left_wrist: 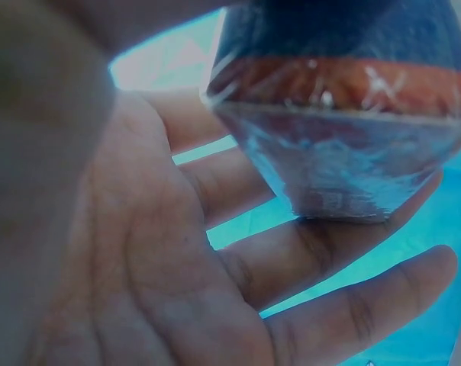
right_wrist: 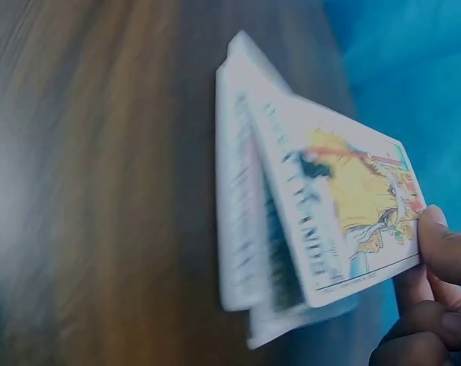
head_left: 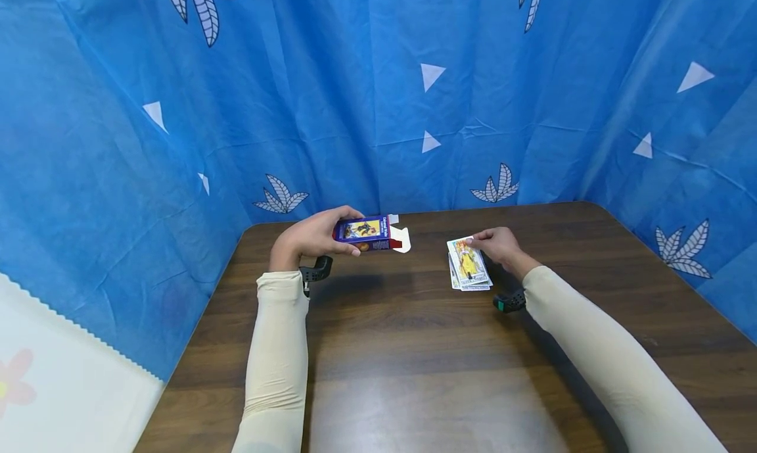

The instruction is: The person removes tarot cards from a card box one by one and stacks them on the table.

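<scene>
My left hand [head_left: 322,233] grips a dark blue card box [head_left: 363,229] above the table, thumb on the near side and fingers behind. The box's white end flap [head_left: 402,239] hangs open toward the right. In the left wrist view the box [left_wrist: 330,152], in shiny wrap, lies against the fingers. My right hand [head_left: 499,246] pinches a tarot card [head_left: 467,262] with a yellow-robed figure by its far right corner. Beneath it, more cards [right_wrist: 242,191] lie in an uneven pile; the right wrist view shows the pinched card [right_wrist: 353,206] tilted up from them.
A dark brown wooden table [head_left: 414,361] spreads under both hands. Blue curtains [head_left: 355,98] with white leaf and triangle prints rise behind its far edge and along the sides. A white cloth [head_left: 59,374] with a scalloped edge hangs at the lower left.
</scene>
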Tool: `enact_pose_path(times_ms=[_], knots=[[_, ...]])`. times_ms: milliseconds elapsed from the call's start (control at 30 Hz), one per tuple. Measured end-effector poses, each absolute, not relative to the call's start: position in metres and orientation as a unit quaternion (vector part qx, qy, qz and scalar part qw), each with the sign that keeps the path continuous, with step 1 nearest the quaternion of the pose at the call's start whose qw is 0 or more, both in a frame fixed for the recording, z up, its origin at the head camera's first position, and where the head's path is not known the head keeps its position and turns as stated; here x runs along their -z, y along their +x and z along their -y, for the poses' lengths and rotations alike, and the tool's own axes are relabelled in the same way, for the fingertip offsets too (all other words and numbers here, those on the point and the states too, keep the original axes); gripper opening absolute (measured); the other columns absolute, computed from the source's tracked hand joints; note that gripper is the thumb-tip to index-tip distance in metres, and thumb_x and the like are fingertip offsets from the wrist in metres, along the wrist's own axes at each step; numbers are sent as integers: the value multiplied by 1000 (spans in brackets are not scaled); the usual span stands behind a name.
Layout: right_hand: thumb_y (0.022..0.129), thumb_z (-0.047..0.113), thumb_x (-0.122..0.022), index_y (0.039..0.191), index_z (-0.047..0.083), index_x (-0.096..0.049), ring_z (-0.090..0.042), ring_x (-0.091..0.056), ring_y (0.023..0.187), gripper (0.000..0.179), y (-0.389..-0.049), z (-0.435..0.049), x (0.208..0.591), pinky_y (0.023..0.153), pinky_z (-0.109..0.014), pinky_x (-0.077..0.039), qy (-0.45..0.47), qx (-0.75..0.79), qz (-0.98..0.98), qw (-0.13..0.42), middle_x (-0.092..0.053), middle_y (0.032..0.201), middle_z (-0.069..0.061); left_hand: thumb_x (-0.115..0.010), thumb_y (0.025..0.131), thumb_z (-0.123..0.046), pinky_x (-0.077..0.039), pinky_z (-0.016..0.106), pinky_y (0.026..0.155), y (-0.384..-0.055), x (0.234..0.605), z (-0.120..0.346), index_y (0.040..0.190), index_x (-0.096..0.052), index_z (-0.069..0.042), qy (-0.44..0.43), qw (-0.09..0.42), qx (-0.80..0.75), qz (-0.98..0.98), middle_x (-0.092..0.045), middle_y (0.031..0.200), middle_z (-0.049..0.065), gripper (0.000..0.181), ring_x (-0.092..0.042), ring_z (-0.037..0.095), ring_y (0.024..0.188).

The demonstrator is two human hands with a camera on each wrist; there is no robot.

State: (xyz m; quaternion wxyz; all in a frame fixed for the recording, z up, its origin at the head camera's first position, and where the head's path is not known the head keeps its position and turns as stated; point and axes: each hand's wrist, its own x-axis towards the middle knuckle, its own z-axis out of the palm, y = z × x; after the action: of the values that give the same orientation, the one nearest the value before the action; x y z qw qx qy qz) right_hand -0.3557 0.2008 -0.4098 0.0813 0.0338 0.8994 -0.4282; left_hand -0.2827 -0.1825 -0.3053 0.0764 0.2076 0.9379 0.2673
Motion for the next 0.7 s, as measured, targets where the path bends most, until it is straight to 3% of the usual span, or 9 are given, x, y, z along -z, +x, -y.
enact_pose_path(times_ms=[233, 433, 567, 700], knots=[[84, 31, -66, 97, 3, -65, -25, -50, 87, 31, -363, -204, 431, 67, -28, -44, 35, 362, -929, 68, -57, 102, -15, -74, 71, -46, -47, 41, 93, -284, 305, 183, 132, -40, -23, 208, 77, -265, -938, -48, 126, 3, 73, -49, 24, 110], [80, 30, -69, 91, 5, -62, -25, -52, 84, 28, -364, -198, 429, 66, -30, -44, 31, 316, -947, 49, -58, 96, -13, -74, 73, -42, -47, 41, 93, -286, 305, 182, 133, -39, -22, 208, 79, -267, -938, -47, 127, 4, 72, -48, 25, 111], [84, 31, -64, 91, 7, -61, -21, -52, 77, 25, -359, -184, 415, 61, -27, -42, -28, 320, -947, 4, -59, 88, -9, -74, 73, -45, -47, 41, 93, -288, 306, 181, 134, -38, -22, 207, 83, -260, -940, -47, 128, 5, 74, -48, 24, 112], [88, 34, -60, 96, 6, -62, -15, -45, 64, 29, -348, -151, 389, 53, -26, -38, -118, 440, -890, -9, -55, 75, -3, -75, 72, -44, -47, 41, 93, -289, 308, 180, 133, -39, -22, 205, 88, -260, -939, -47, 128, 5, 74, -47, 25, 112]])
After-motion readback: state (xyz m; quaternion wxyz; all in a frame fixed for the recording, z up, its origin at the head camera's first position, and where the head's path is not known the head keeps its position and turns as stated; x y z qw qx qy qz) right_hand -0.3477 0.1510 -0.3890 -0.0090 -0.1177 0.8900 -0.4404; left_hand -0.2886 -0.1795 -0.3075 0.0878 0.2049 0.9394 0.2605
